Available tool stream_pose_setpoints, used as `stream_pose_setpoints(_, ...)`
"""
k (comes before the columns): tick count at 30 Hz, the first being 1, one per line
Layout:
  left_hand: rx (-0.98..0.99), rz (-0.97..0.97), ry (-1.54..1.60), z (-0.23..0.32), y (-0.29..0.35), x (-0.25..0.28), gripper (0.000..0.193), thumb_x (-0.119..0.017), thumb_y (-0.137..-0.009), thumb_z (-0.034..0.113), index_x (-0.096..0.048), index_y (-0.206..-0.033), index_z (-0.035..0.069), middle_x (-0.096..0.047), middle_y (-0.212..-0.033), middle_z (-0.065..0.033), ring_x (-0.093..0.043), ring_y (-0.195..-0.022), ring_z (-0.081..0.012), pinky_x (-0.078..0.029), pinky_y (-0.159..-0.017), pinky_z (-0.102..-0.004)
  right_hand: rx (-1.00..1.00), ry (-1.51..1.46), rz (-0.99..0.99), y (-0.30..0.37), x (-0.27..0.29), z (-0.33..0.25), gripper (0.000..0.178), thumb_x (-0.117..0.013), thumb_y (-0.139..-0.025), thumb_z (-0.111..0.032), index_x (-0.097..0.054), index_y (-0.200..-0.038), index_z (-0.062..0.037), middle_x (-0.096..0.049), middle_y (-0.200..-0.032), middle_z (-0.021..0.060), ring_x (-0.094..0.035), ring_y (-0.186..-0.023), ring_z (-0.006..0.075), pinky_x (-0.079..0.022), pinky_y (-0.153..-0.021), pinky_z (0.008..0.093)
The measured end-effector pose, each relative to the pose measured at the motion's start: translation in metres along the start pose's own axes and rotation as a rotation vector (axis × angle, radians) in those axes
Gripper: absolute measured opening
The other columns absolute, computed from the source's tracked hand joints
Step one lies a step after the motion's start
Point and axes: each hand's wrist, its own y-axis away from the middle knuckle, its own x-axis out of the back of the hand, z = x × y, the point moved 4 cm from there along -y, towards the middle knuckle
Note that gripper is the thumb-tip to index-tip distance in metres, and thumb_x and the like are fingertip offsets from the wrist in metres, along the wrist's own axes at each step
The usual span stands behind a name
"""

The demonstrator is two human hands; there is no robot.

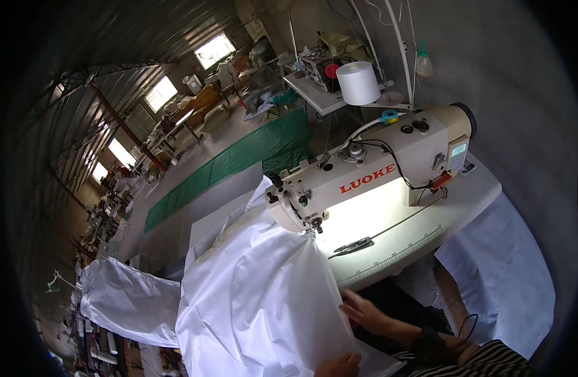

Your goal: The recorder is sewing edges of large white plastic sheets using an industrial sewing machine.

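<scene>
A large sheet of white, shiny fabric drapes down from beneath the head of a white sewing machine. Its upper corner runs to the machine's needle area, where a lamp lights the bed. My right hand is at the fabric's right edge, fingers stretched and apart, fingertips touching or very near the cloth. At the bottom edge of the picture, my left hand is closed on the lower part of the fabric, partly cut off. A pair of thread snips lies on the machine bed, right of the needle.
A white thread cone stands behind the machine. More white fabric hangs at the right and at the left. Green sheeting covers part of a long table. Farther back are cluttered worktables and windows.
</scene>
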Motion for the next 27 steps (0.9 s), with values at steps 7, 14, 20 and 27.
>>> stream_pose_setpoints(7,-0.104,-0.053,-0.004,-0.009,-0.012,-0.020,0.014,-0.062,-0.082,0.007,-0.062,-0.096,0.005,-0.060,-0.081,-0.0162,-0.063,-0.067,-0.0374,-0.052,-0.059,-0.0455,0.182,1.233,0.068,-0.013,-0.013,-0.024,0.052,-0.054,-0.090,-0.010,-0.045,-0.137,0.0111,-0.069,-0.071,0.0141,-0.070,-0.062,0.0319,-0.054,-0.053,0.0433)
stream_pose_setpoints(14,-0.035,0.039,-0.086,-0.043,-0.045,-0.001,0.015,-0.062,-0.083,0.006,-0.064,-0.098,0.006,-0.064,-0.081,-0.0142,-0.066,-0.066,-0.0358,-0.053,-0.056,-0.0452,0.250,1.268,0.184,-0.028,-0.018,-0.019,0.050,-0.054,-0.090,-0.010,-0.047,-0.135,0.0098,-0.069,-0.068,0.0118,-0.070,-0.060,0.0289,-0.054,-0.050,0.0409)
stream_pose_setpoints(20,0.048,-0.047,-0.202,-0.082,-0.095,0.007,0.020,-0.067,-0.081,0.014,-0.067,-0.100,0.010,-0.069,-0.088,-0.0113,-0.070,-0.078,-0.0340,-0.057,-0.065,-0.0444,0.272,1.307,0.239,-0.067,-0.011,-0.031,0.044,-0.056,-0.089,-0.010,-0.053,-0.130,0.0073,-0.071,-0.070,0.0109,-0.072,-0.063,0.0282,-0.056,-0.053,0.0394)
stream_pose_setpoints(27,0.121,0.103,-0.166,-0.107,-0.154,0.033,0.009,-0.061,-0.088,0.014,-0.066,-0.091,0.008,-0.071,-0.084,-0.0150,-0.069,-0.076,-0.0370,-0.056,-0.067,-0.0463,0.359,1.342,0.328,-0.135,0.005,-0.047,0.028,-0.050,-0.097,-0.013,-0.062,-0.116,0.0023,-0.070,-0.071,0.0118,-0.072,-0.066,0.0297,-0.055,-0.055,0.0412)
